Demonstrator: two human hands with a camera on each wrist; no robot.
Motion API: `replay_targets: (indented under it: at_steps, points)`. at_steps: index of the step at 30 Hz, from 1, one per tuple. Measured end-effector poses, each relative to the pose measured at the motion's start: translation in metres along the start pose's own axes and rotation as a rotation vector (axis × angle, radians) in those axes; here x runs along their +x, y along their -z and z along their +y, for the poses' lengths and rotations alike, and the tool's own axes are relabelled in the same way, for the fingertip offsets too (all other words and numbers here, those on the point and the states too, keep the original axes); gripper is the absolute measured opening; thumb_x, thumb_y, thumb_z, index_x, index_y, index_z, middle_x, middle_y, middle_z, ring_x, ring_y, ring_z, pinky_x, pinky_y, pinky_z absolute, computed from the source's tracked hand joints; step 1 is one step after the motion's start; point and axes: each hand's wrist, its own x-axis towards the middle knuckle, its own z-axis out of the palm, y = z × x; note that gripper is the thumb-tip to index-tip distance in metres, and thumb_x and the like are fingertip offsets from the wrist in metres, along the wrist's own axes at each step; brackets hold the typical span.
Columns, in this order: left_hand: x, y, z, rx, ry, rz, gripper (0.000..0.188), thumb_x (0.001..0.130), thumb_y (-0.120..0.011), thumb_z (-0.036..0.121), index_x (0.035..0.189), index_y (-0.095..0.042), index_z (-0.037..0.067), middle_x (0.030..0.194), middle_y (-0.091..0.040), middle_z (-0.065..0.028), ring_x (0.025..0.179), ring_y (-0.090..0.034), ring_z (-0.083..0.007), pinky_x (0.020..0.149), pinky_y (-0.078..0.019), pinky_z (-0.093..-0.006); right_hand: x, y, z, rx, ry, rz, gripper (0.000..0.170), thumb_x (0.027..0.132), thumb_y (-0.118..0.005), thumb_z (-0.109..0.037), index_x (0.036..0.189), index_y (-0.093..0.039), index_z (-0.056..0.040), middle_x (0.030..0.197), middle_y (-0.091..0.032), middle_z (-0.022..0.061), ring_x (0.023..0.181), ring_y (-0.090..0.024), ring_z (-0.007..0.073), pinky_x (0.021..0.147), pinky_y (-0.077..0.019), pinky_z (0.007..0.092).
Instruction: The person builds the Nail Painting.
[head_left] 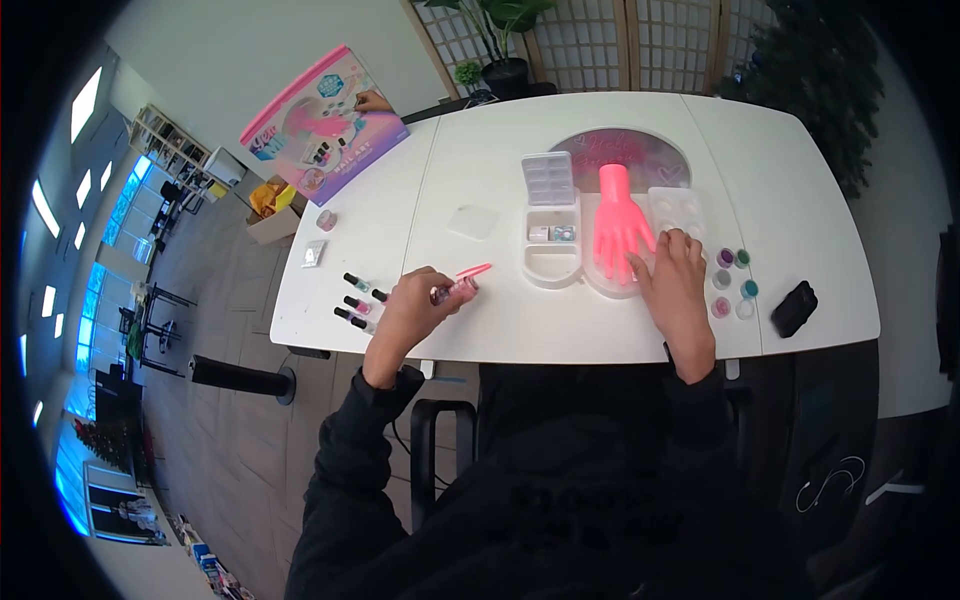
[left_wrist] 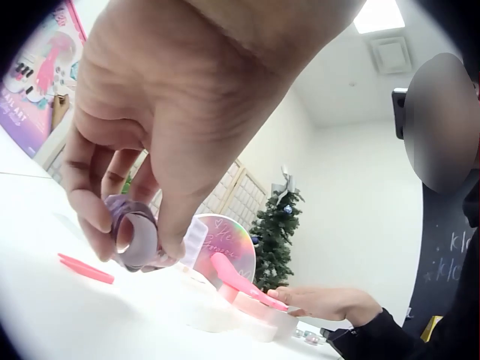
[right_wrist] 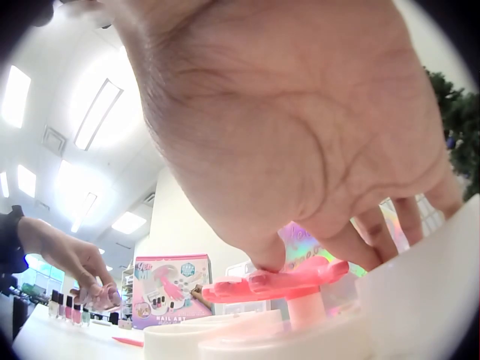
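Note:
Near the front of the table my left hand [head_left: 412, 305] pinches a small round glitter pot [left_wrist: 135, 238] between fingers and thumb; pink and purple show through its clear wall. Just beyond lies a pair of pink tweezers [head_left: 474, 270]. My right hand [head_left: 672, 285] rests over the right side of the nail-art station, its thumb at the fingers of the pink model hand [head_left: 615, 225]. Its other fingers lie by the white paint palette [head_left: 677, 205]. The model hand stands palm down on a white base [head_left: 612, 290]. Left of it sits an opened compartment case [head_left: 552, 270].
Several nail polish bottles [head_left: 358, 304] stand left of my left hand. Several small glitter pots [head_left: 722, 307] and a black object [head_left: 795, 308] are at the right. A nail-art box [head_left: 325, 125] stands at the back left. A clear square sheet [head_left: 473, 222] lies mid-table.

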Motion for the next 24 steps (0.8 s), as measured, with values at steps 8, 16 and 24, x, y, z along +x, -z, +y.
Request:
replay_targets:
  at_steps: [8,16,24]
  points:
    - [0.037,-0.018,0.032,-0.017,-0.350,-0.070,0.031,0.082,-0.087,0.020,0.097,-0.075,-0.004,0.086,-0.066,-0.0135,0.074,-0.065,-0.0288,0.067,-0.0507,-0.0369,0.000,0.000,0.000,0.003,0.004,-0.003,0.056,0.099,-0.068,-0.036,0.125,-0.061,0.0127,0.133,-0.054,0.0194,0.128,-0.047,0.0424,0.107,-0.0390,0.0554]
    - [0.039,-0.036,0.031,0.031,-0.360,-0.156,0.030,0.079,-0.087,0.017,0.102,-0.076,0.000,0.098,-0.066,-0.0137,0.081,-0.066,-0.0339,0.074,-0.0533,-0.0401,-0.001,0.001,-0.003,-0.005,-0.004,-0.007,0.056,0.100,-0.067,-0.036,0.127,-0.060,0.0131,0.134,-0.053,0.0203,0.131,-0.047,0.0441,0.109,-0.0379,0.0555]
    - [0.069,0.012,0.035,-0.034,-0.337,0.008,0.029,0.085,-0.079,-0.001,0.113,-0.077,0.006,0.106,-0.064,-0.0102,0.087,-0.069,-0.0235,0.074,-0.0572,-0.0342,-0.002,0.000,-0.002,-0.004,0.001,0.018,0.056,0.100,-0.067,-0.036,0.128,-0.059,0.0125,0.134,-0.053,0.0201,0.131,-0.047,0.0445,0.109,-0.0378,0.0558]
